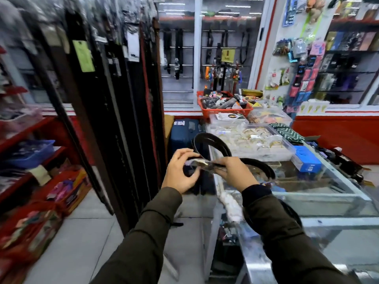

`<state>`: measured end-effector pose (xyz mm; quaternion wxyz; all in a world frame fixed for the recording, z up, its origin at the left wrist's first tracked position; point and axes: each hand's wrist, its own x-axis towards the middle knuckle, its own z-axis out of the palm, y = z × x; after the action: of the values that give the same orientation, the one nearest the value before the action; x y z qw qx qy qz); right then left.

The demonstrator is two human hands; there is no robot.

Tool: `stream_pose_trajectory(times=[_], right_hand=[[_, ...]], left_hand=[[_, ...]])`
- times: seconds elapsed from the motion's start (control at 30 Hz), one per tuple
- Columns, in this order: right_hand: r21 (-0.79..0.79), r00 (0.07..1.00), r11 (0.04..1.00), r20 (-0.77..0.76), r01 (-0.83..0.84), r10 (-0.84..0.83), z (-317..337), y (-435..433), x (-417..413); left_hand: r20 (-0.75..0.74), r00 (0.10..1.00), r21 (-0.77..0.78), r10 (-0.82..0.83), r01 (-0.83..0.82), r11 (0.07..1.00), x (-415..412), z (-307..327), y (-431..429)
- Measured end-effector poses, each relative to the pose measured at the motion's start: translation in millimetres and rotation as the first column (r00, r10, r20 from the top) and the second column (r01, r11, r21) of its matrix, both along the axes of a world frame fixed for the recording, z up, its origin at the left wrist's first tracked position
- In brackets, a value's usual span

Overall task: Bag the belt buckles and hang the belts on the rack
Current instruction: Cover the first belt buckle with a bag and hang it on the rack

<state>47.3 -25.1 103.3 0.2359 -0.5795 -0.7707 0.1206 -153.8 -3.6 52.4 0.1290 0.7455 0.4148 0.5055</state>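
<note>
Beside the glass counter's edge (320,198), left hand (180,173) and right hand (235,173) pinch a crinkled clear bag (200,162) around a looped glossy black belt (213,143).

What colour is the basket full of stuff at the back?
The plastic basket is red-orange, seen in the head view.

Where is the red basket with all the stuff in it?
The red basket sits at the far end of the glass counter, right of the hanging belts, just behind the clear tray of gold bangles.
</note>
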Motion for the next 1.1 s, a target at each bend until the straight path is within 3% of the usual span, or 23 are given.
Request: stream_pose_trajectory(times=[0.1, 0.23, 0.33, 0.5, 0.63, 0.73, 0.9, 1.1], right_hand=[[-0.032, 0.980, 0.996, -0.187, -0.080, 0.073, 0, 7, -37], [-0.083, 0.930, 0.979, -0.335, -0.187, 0.150, -5, 12, -77], [-0.075, 0.906, 0.969, -0.378, -0.234, 0.189, -5, 12, -100], [0.014, 0.832, 0.990, -0.540, -0.142, 0.127, -1, 13, -125], [-0.095, 0.665, 0.948, -0.734, -0.304, 0.139, 18, 17, -151], [-0.039, 0.594, 0.922, -0.775, -0.386, 0.216, 33, 23, -180], [0.051, 0.428, 0.920, -0.874, -0.388, 0.229, 63, 30, -230], [0.170, 0.224, 0.899, -0.934, -0.404, 0.278, 114, 41, -283]], left_hand=[[0.369, 0.924, -0.303, 0.098, 0.020, 0.953, -25, 3, -8], [0.610, 0.777, -0.433, 0.153, 0.165, 0.886, -51, 7, -18], [0.615, 0.775, -0.432, 0.145, 0.177, 0.884, -67, 9, -23], [0.616, 0.777, -0.349, 0.134, 0.116, 0.930, -91, 24, -29], [0.666, 0.732, -0.286, 0.145, 0.071, 0.955, -110, 46, -28], [0.713, 0.677, -0.270, 0.180, 0.028, 0.962, -133, 67, -26], [0.797, 0.578, -0.262, 0.176, 0.068, 0.963, -175, 104, -22], [0.802, 0.593, -0.152, 0.070, 0.090, 0.984, -222, 165, -17]])
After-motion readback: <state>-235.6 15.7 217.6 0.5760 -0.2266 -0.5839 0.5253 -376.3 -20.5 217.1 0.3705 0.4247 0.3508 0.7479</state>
